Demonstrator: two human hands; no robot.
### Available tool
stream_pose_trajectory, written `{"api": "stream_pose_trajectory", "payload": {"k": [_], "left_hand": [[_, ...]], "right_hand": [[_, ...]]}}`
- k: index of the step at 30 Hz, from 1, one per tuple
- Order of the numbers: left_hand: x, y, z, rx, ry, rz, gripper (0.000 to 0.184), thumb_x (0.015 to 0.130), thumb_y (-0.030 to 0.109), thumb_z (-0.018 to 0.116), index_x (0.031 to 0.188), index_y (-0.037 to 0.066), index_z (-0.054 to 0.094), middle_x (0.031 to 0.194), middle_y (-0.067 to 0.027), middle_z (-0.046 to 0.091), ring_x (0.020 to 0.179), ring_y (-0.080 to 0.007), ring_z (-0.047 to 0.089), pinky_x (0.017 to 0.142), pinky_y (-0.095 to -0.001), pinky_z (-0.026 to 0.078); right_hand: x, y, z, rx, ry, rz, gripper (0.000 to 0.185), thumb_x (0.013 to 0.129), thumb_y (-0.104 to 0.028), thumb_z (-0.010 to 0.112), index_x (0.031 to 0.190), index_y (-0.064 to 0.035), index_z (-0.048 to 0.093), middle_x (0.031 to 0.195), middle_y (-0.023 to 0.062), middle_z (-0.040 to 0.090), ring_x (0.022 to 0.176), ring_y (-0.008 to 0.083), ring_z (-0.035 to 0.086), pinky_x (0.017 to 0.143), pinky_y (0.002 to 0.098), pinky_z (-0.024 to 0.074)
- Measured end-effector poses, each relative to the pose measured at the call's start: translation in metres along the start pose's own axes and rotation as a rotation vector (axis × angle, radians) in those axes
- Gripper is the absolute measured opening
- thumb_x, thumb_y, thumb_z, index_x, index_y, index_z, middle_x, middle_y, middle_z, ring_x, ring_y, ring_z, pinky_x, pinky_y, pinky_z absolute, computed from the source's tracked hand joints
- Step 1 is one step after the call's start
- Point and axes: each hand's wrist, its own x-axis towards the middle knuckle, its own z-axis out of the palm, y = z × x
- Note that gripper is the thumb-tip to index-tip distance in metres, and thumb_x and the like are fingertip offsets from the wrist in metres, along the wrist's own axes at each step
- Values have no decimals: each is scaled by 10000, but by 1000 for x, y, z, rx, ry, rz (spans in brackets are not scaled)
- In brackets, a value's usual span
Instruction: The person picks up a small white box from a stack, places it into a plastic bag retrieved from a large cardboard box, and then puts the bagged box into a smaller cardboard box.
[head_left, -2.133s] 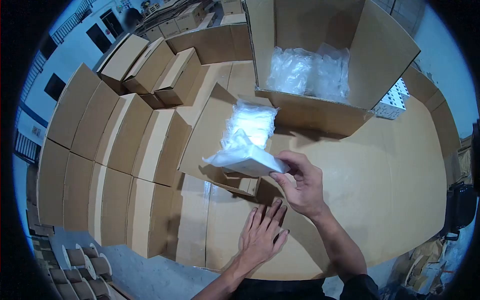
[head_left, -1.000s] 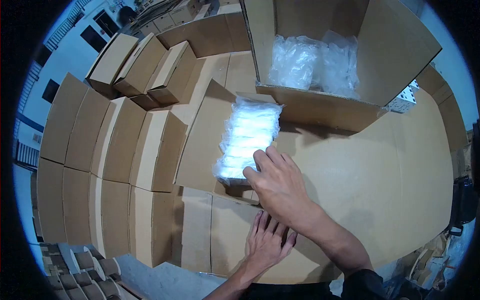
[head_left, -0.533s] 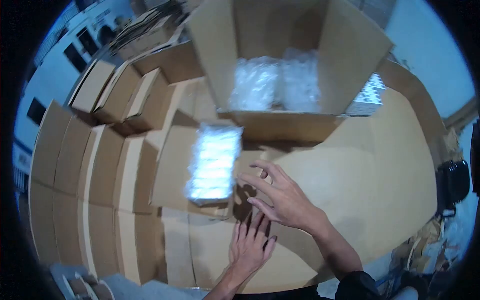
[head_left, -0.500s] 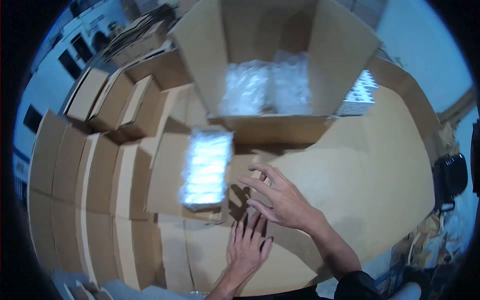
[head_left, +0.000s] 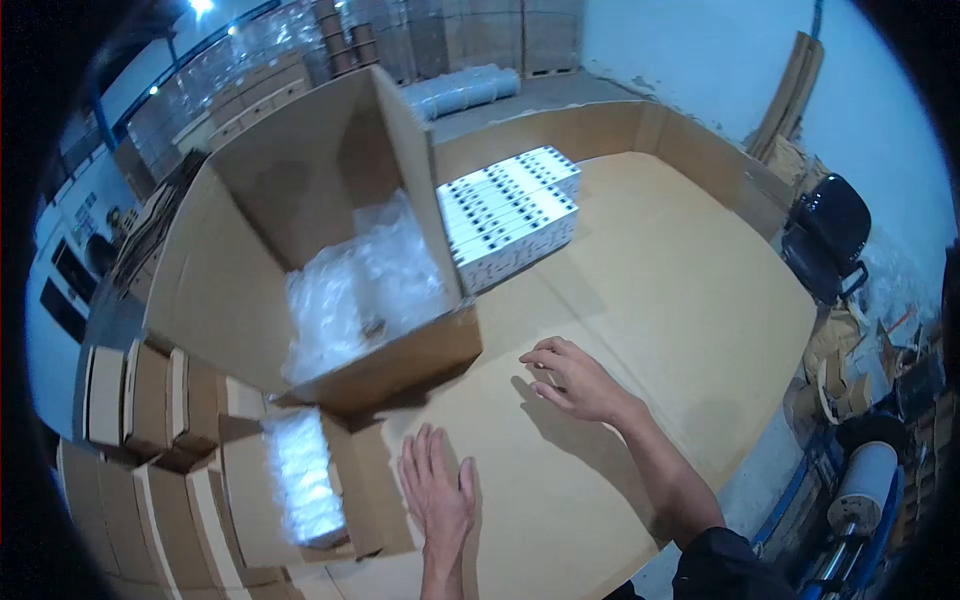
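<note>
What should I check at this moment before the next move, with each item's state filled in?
1. Right hand free: ok; nothing held, fingers slightly curled above the tabletop.
2. Left hand free: ok; nothing held, open beside the small carton.
3. Left palm resting on the tabletop: cannot tell.
4. Plastic-wrapped packs inside the small carton: ok.
5. Small carton shut: not ok; its flaps are open.
6. White boxes fully in sight: not ok; the large carton hides part of them.
</note>
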Motion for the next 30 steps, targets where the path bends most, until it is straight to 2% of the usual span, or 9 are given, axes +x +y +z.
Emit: {"api": "stream_pose_trajectory", "payload": {"k": [3,9,11,14,17,20,22,25,30], "left_hand": [[0,3,0,18,-9,-3,626,886,219,696,1434,42,451,1500,-161,431,1429,-395,325,1190,-533,225],[4,12,-5,60,-42,-23,605,885,185,663,1435,33,461,1514,-168,419,1449,-385,303,1208,-514,209],[7,20,-12,130,48,75,452,981,246,586,1353,-6,533,1438,-209,491,1361,-424,409,1136,-548,321],[6,13,-7,186,-28,83,558,989,294,590,1446,3,455,1503,-204,435,1414,-418,351,1169,-549,277],[8,16,-8,192,-29,83,529,989,276,585,1424,-3,475,1491,-208,446,1404,-422,365,1162,-558,283],[8,12,-6,236,-55,93,534,976,262,602,1419,-9,476,1488,-208,449,1399,-439,365,1156,-570,288],[9,13,-6,237,-53,102,541,966,251,612,1417,-14,475,1485,-213,449,1397,-447,364,1152,-574,293],[11,13,-5,221,-53,100,554,948,235,630,1412,-23,475,1481,-222,449,1394,-458,364,1148,-579,300],[16,21,-12,222,-81,84,562,931,217,640,1408,-30,477,1479,-232,447,1395,-459,364,1150,-582,298]], "right_hand": [[7,39,-24,-32,15,70,421,902,-137,675,1306,-61,583,1273,149,549,1207,335,550,1041,413,462],[48,99,-74,-106,144,135,391,913,-133,648,1293,-70,577,1257,161,549,1204,339,547,1057,421,444],[67,116,-88,-123,205,145,385,911,-115,639,1288,-73,576,1256,165,548,1205,344,543,1057,424,444],[98,149,-104,-140,326,148,386,905,-77,620,1288,-77,572,1255,171,547,1204,352,540,1056,429,443],[128,175,-115,-151,417,158,415,893,-26,594,1303,-76,562,1260,179,545,1205,358,538,1060,440,440],[154,194,-119,-131,451,185,498,881,-2,586,1365,-99,523,1306,198,526,1242,378,522,1071,448,433],[170,207,-118,-168,457,188,624,869,22,575,1455,-146,439,1389,223,468,1281,411,496,1086,461,423],[195,222,-115,-184,449,212,720,862,36,570,1508,-206,366,1458,239,397,1298,439,485,1083,473,434],[218,224,-105,-293,452,244,786,814,41,580,1512,-264,384,1505,240,354,1276,438,515,1002,483,504]]}}
